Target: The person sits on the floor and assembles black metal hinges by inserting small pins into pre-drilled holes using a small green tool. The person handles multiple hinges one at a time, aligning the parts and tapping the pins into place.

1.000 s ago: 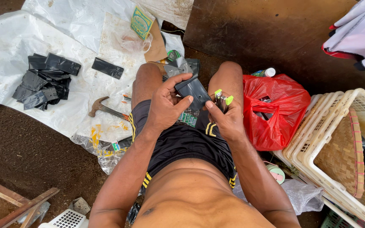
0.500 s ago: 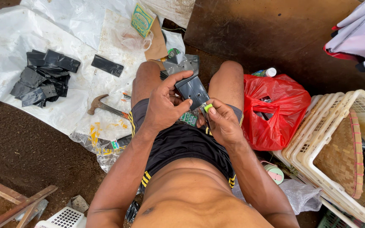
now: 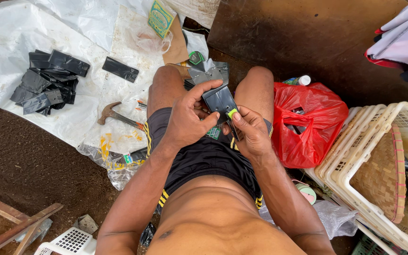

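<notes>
I sit on the ground with my knees apart. My left hand (image 3: pixel 190 118) grips a flat dark rectangular piece (image 3: pixel 219 100) above my lap, thumb and fingers around its left edge. My right hand (image 3: pixel 250 132) holds a small tool with a green tip (image 3: pixel 232 114) pressed against the lower right edge of that piece. Several grey metal pieces (image 3: pixel 206 73) lie on the ground between my knees.
A pile of black flat pieces (image 3: pixel 46 85) and a hammer (image 3: pixel 114 114) lie on white plastic sheeting (image 3: pixel 5 42) to the left. A red plastic bag (image 3: pixel 308 118) sits by my right knee. White baskets (image 3: pixel 378 179) with a woven tray stand at right.
My right hand moved in from beside my thigh and brought the green-tipped tool against the dark piece. My left hand kept its hold on the piece.
</notes>
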